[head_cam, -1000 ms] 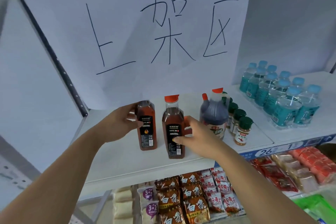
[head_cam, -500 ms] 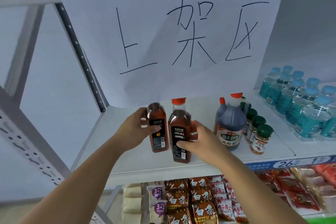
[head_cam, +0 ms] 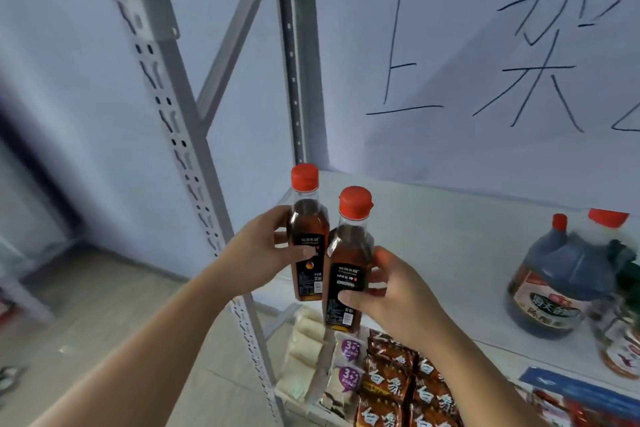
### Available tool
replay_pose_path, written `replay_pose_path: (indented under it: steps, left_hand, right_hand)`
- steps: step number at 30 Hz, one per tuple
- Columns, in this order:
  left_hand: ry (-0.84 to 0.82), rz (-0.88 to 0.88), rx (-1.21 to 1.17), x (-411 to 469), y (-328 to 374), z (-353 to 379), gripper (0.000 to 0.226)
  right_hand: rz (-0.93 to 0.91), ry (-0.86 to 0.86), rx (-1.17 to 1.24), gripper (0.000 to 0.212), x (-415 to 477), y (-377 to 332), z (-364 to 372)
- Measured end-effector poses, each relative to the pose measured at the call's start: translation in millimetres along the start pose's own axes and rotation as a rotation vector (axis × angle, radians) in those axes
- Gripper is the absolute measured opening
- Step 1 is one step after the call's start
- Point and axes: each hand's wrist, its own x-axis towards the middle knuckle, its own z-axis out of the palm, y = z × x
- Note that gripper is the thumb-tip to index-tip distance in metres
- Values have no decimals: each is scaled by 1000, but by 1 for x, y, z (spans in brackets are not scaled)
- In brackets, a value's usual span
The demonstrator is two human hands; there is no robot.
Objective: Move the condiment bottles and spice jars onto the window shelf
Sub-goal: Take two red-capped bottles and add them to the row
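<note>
My left hand (head_cam: pixel 258 255) grips a slim red-capped bottle of reddish-brown sauce (head_cam: pixel 309 236) by its middle. My right hand (head_cam: pixel 391 291) holds a second, matching red-capped bottle (head_cam: pixel 348 263) by its black label. Both bottles are upright, side by side and lifted off the white shelf (head_cam: pixel 450 246), in front of its left end. A big dark vinegar jug (head_cam: pixel 561 277) with red caps stands on the shelf at the right. Beside it, at the frame's edge, sits a blurred spice jar (head_cam: pixel 620 347).
A perforated grey shelf upright (head_cam: pixel 180 135) stands left of the bottles. A white paper sign with black handwriting (head_cam: pixel 485 62) hangs behind the shelf. Snack packets (head_cam: pixel 391 388) and white wrapped packs (head_cam: pixel 304 343) fill the lower shelf. Tiled floor (head_cam: pixel 86 322) lies to the left.
Both hands have lifted their bottles off the shelf and brought them left and toward me. My view has swung left, so the water bottles are out of view.
</note>
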Motion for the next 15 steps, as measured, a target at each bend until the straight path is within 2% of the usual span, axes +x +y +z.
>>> replay_pose_path:
  steps: [8,15]
  left_hand:
    - [175,-144,-6,-75,-46,-64,43]
    - [282,-215,13,-145,-96,-149,45]
  right_hand:
    - [-124,-195,-3,43,12,-50,67]
    - [-195,-301,-15,45,22,-125,152]
